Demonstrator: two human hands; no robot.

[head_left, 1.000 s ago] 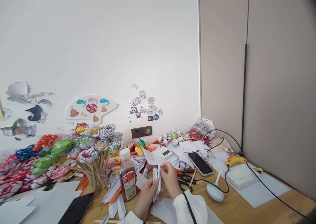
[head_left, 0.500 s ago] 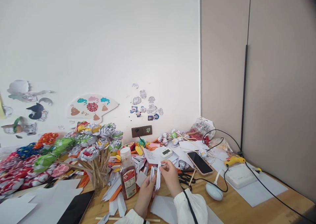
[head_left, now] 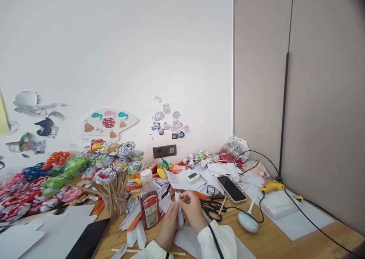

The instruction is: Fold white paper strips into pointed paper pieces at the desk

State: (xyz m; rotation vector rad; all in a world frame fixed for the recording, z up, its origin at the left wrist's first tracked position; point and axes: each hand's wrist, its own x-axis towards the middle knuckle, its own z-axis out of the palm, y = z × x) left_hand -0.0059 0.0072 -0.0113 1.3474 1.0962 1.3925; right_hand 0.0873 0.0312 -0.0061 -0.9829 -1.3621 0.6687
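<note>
Both hands are working low in the head view, just right of the clear plastic bottle of reddish-brown drink with a white cap and red label (head_left: 148, 204), which serves as the landmark here. The left hand (head_left: 170, 223) is closing its fingers on the near side of a narrow folded strip of white paper (head_left: 179, 213), and the right hand (head_left: 192, 209) is pinching the same strip from the far side, thumb and fingers curled tight, so the strip is standing nearly upright between the two palms. White sleeves are covering both wrists.

The strip is sitting just right of the bottle, above the light wooden tabletop (head_left: 273, 240). Left of the bottle, a bunch of folded paper flowers on wooden sticks (head_left: 112, 171) is standing upright. In front of the bottle, a dark flat tablet (head_left: 89, 242) is lying on white sheets. Right of the bottle, beyond the hands, black-handled scissors (head_left: 212, 207) are lying near a black smartphone in a pink case (head_left: 230, 188). Farther right, a pale blue oval mouse-like device (head_left: 248, 221) is resting beside a white rectangular box (head_left: 278, 205), with a yellow hot-glue gun (head_left: 270, 185) at the box's far edge. Behind the bottle, a small white digital timer (head_left: 193, 176) is lying on loose papers.
</note>
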